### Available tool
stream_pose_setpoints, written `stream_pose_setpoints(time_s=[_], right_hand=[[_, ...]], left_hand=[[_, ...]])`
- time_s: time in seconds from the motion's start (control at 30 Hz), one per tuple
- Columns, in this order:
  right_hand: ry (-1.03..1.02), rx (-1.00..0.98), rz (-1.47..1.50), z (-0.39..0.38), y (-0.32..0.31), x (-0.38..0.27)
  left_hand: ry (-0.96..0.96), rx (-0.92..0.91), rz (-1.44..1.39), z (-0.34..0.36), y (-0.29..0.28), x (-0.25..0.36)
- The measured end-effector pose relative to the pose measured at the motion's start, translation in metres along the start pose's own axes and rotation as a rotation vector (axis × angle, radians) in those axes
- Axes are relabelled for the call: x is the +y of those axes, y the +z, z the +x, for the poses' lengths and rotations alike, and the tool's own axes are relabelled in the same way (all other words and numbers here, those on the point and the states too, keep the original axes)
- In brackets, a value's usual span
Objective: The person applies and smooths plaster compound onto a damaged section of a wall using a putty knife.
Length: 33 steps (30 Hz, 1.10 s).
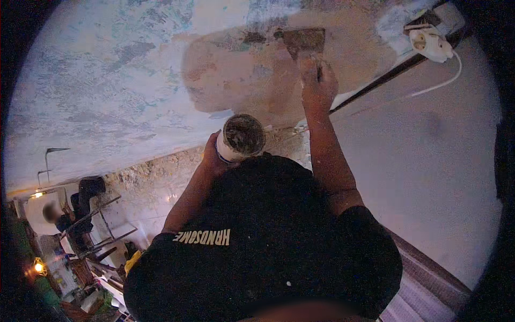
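Observation:
My right hand [319, 88] is closed round the handle of a wide putty knife [306, 41], its flat blade lying against the wall [107, 80]. Beneath and around the blade spreads a brownish, damp-looking patch [230, 72] on the mottled blue-white surface. Close to my chest, my left hand [211, 153] grips a small pale tub [225, 151] from its left side. The tub's mouth faces up and shows grey-brown residue inside; how full it is I cannot tell. Some fingers of the left hand are hidden behind the tub.
A white socket box [429, 44] with a pale cable sits at the upper right beside a dark strip [383, 80]. Far lower left, another person [70, 217] is near a metal frame [110, 225]. A lit lamp [38, 266] and clutter lie below. Purplish ribbed material [429, 273] hangs lower right.

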State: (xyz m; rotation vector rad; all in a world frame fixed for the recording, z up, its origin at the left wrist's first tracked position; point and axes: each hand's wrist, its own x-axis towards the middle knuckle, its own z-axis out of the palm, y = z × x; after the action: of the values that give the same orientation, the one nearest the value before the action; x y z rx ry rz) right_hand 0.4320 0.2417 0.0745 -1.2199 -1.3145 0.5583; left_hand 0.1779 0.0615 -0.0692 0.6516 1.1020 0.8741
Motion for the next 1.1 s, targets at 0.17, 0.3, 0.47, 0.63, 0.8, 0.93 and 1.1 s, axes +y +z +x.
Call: stream_pose_setpoints(time_s=[0.17, 0.3, 0.47, 0.63, 0.8, 0.93, 1.1], right_hand=[[-0.05, -0.052, -0.087, -0.002, 0.006, -0.001], [-0.061, -0.044, -0.107, -0.011, 0.001, -0.003], [0.28, -0.116, 0.283, -0.034, -0.02, 0.005], [0.052, -0.593, -0.136, -0.047, -0.057, -0.022], [-0.432, -0.847, -0.345, -0.062, -0.061, -0.04], [-0.597, -0.931, -0.57, -0.075, -0.061, -0.036], [-0.416, -1.038, -0.594, -0.079, -0.061, -0.052]], left_hand=[[-0.361, -0.206, -0.859, -0.013, 0.025, 0.042], [0.295, 0.069, 0.535, -0.016, 0.02, 0.017], [0.261, -0.094, -0.003, -0.022, 0.041, 0.049], [0.182, 0.016, -0.285, -0.003, 0.018, 0.043], [-0.056, 0.054, -0.507, 0.015, 0.008, 0.057], [-0.081, 0.054, -0.645, 0.013, 0.021, 0.074], [-0.005, 0.17, -0.523, 0.016, 0.01, 0.066]])
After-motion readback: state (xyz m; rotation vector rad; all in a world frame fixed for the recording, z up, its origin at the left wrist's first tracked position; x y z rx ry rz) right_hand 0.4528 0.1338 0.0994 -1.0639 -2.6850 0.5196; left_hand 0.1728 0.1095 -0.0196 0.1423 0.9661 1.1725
